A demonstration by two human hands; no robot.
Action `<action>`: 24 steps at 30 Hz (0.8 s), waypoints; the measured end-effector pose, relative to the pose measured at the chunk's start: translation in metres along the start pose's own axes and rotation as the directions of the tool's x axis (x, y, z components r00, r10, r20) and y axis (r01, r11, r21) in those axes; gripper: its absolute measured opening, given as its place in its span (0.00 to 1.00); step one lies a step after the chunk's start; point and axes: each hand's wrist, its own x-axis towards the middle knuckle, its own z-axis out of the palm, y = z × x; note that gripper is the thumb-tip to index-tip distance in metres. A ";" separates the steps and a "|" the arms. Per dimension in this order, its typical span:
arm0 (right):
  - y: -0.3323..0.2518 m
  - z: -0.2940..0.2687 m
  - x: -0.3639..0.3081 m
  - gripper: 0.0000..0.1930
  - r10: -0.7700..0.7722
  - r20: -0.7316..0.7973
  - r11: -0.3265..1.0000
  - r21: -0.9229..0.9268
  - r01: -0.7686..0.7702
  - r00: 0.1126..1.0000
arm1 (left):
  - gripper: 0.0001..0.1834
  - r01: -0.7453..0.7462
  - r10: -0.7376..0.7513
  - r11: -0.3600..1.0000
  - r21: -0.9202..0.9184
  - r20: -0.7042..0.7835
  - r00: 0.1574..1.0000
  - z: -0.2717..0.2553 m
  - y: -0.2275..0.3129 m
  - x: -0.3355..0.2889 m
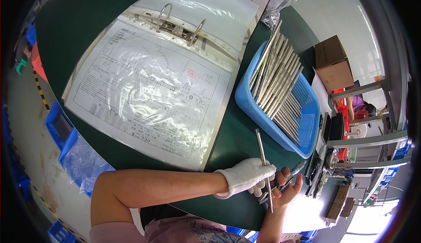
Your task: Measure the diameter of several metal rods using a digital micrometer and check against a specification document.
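A thin silvery metal rod [259, 143] stands nearly upright in the picture, pinched in the fingers of my white-gloved left hand [246, 175]. The rod's lower end passes in front of my bare right hand [287, 192]. My right fingers are curled round a grey metal measuring tool that looks like a micrometer [298, 168]. Part of that tool is hidden behind fingers and glove, and I cannot tell whether it touches the rod. Beyond my hands, a blue plastic basket [244, 93] holds many similar rods [277, 74], several leaning over its far rim.
An open ring binder [149, 94] with a sleeved technical drawing covers much of the green table [57, 37]. Clear plastic bags [276, 8] lie at the far edge. A cardboard box [334, 63] and dark tools [322, 155] are on the right. Blue bins [66, 129] stand at the left.
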 end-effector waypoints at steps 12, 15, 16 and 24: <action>0.001 0.001 0.000 0.22 -0.011 -0.023 1.000 -0.008 0.010 1.000 | 0.16 0.009 -0.009 1.000 -0.021 0.005 1.000 0.001 0.002 -0.001; 0.000 0.001 0.000 0.22 -0.007 -0.018 1.000 -0.008 0.007 1.000 | 0.16 0.012 -0.012 0.999 -0.036 0.010 1.000 0.001 0.002 -0.001; 0.000 0.001 0.000 0.22 -0.010 0.003 1.000 0.013 0.010 1.000 | 0.16 0.008 -0.005 0.998 -0.065 0.035 0.999 0.001 0.002 -0.001; 0.000 0.001 0.000 0.22 -0.002 -0.022 1.000 0.004 0.002 1.000 | 0.15 -0.004 0.004 0.999 -0.036 0.001 1.000 0.001 0.001 -0.001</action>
